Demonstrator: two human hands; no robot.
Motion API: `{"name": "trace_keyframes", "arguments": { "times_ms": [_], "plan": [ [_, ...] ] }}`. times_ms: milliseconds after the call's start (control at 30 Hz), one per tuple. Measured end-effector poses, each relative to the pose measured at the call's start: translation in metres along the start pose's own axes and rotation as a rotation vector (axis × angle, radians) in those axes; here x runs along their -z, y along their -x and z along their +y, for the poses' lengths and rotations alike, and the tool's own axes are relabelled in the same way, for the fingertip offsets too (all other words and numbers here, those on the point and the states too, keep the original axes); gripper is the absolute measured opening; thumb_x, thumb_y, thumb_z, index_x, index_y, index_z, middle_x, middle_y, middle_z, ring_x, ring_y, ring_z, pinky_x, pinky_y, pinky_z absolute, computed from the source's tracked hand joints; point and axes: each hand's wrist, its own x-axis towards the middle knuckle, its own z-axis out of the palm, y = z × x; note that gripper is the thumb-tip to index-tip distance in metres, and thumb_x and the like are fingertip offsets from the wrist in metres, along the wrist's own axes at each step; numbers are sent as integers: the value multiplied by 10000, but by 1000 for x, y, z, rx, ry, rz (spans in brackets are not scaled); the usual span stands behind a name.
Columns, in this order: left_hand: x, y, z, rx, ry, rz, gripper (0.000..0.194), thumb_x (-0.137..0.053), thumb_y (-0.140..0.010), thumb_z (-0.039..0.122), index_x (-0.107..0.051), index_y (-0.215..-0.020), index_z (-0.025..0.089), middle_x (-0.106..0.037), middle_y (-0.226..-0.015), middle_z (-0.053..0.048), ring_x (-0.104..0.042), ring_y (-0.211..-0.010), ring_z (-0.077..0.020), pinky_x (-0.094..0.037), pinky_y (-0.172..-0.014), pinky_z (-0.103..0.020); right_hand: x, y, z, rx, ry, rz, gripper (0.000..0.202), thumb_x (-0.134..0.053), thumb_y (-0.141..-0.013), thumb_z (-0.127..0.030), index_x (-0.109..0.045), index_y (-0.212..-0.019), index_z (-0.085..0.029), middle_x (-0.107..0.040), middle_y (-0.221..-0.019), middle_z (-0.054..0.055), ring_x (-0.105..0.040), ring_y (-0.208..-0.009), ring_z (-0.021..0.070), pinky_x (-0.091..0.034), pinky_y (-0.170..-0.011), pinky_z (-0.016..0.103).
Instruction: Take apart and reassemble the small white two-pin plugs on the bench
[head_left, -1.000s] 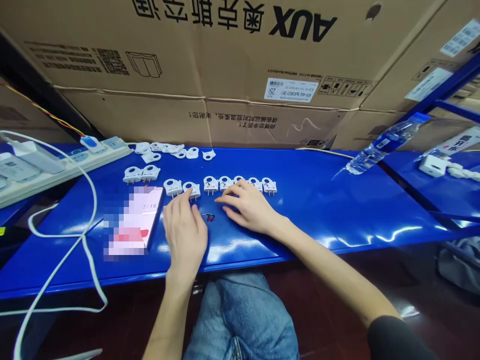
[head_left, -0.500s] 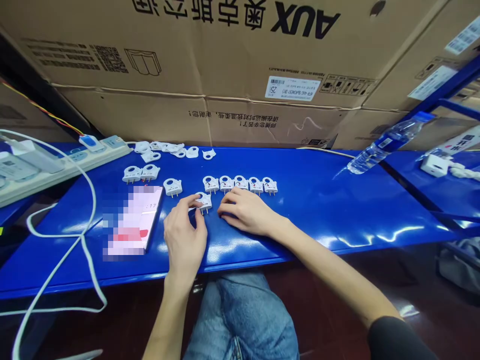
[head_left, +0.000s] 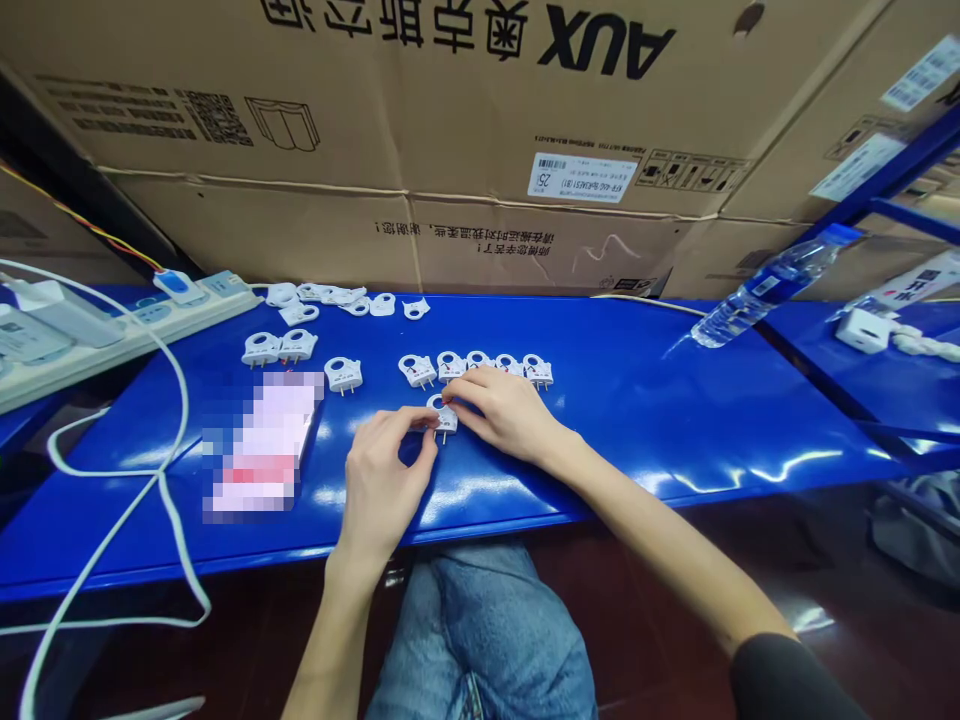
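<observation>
A white two-pin plug with a ring-shaped top [head_left: 445, 417] is between my hands, its pins toward me. My left hand [head_left: 390, 475] pinches its left side between thumb and fingers. On its upper right side, the fingertips of my right hand [head_left: 504, 412] close on it. Just behind stands a row of several similar plugs [head_left: 417, 371], partly covered by my right hand. Another plug [head_left: 343, 375] sits alone to the left, and a pair of plugs [head_left: 261, 349] lies farther left. Loose white ring pieces [head_left: 382, 304] are scattered at the back of the blue surface [head_left: 637, 420].
A phone [head_left: 266, 440], partly blurred, lies left of my left hand. White cables [head_left: 172, 500] and a power strip [head_left: 135, 340] occupy the left. A water bottle [head_left: 772, 285] leans at the back right. Large cardboard boxes [head_left: 450, 130] stand behind.
The plug in my left hand has moved right, and my right hand's fingers have come onto it. The leftmost plug of the row has shifted slightly and turned.
</observation>
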Motion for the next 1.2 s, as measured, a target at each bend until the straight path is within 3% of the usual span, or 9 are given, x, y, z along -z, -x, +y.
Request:
{"name": "trace_keyframes", "arguments": {
  "times_ms": [300, 533, 767, 1033, 1200],
  "plan": [
    [0, 1, 0, -42, 1, -25, 150, -617, -954, 204, -723, -1044, 260, -780, -995, -3, -704, -919, -198, -512, -900, -363, 1, 0, 0, -36, -66, 11, 154, -538, -1053, -173, -673, -1128, -186, -749, -1110, 88, -639, -1035, 231, -489, -878, 342],
    [-1, 2, -2, -48, 6, -32, 150, -611, -961, 206, -718, -1054, 256, -776, -991, -7, -707, -913, -194, -511, -899, -362, -1, -1, 3, -31, 35, -54, 223, -547, -1071, -227, -713, -1211, -176, -721, -1153, 112, -606, -1082, 253, -492, -898, 375],
    [0, 2, -2, -44, 49, -41, 152, -609, -973, 199, -714, -1069, 251, -763, -994, -12, -695, -923, -185, -531, -883, -354, -1, -1, 4, -42, 35, -71, 185, -586, -1061, -249, -749, -1123, -190, -713, -1116, 90, -593, -1054, 240, -481, -858, 355],
    [-2, 3, -3, -66, 75, -38, 162, -586, -992, 207, -720, -1073, 250, -758, -1012, -16, -701, -933, -176, -550, -874, -332, -1, -1, 1, -29, 54, -56, 146, -580, -1047, -229, -716, -1071, -183, -707, -1092, 97, -585, -1033, 246, -470, -865, 357],
    [-2, 3, -3, -57, 87, -53, 167, -578, -1001, 217, -722, -1079, 251, -755, -1008, -19, -710, -934, -174, -557, -884, -330, 1, -1, -5, -85, -2, 18, 139, -526, -1048, -195, -664, -1048, -181, -722, -1051, 90, -604, -1002, 240, -478, -881, 356]
  ]
}}
